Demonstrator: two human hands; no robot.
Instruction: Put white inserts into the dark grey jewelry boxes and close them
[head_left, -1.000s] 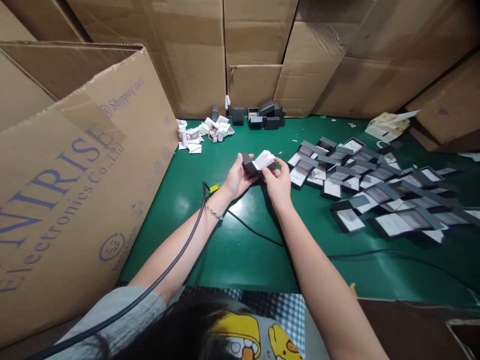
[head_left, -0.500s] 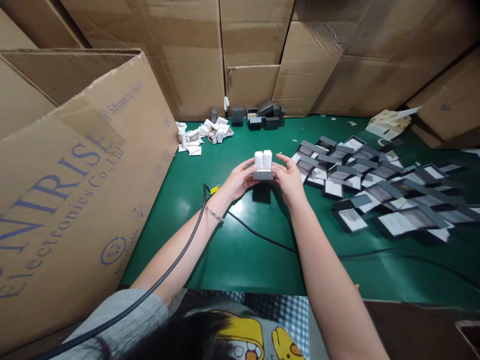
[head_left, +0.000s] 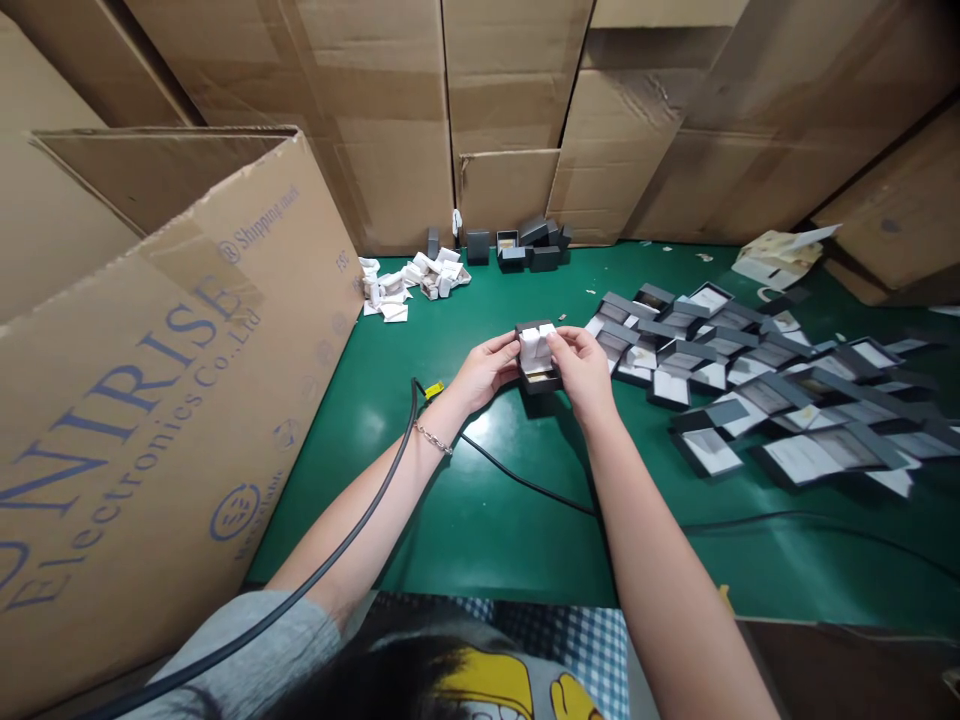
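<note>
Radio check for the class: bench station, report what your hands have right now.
Left hand, right hand holding open dark grey box, white insert in it. Black cable on green mat below hands. Other open boxes off to the right.

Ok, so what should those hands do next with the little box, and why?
I think the best small move is for the right hand to press the white insert down into the dark grey box. The insert looks like it stands up above the box's rim, and the left hand is there at the side to steady the box.
</note>
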